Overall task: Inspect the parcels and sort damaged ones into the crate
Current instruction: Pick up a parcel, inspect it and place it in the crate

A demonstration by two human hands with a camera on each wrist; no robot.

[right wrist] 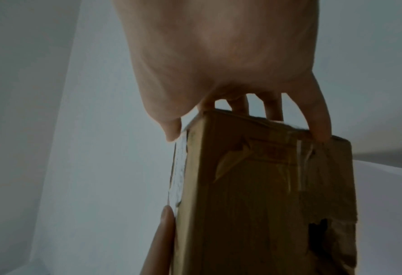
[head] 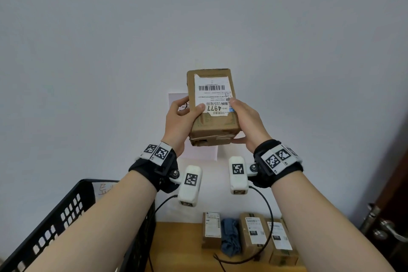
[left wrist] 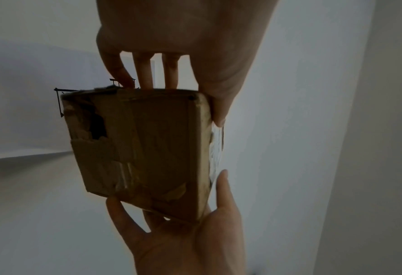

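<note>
While both hands hold the cardboard parcel (head: 212, 108) aloft, long axis pointing toward twelve o'clock, the left hand (head: 178, 123) and right hand (head: 247, 123) grasp its lower sides; the black crate (head: 66, 212) lies at seven o'clock, nearer the left. Left wrist view: a torn hole (left wrist: 96, 126) gapes at nine o'clock on the end face. Right wrist view: the hole sits at four o'clock; the crate is unseen.
</note>
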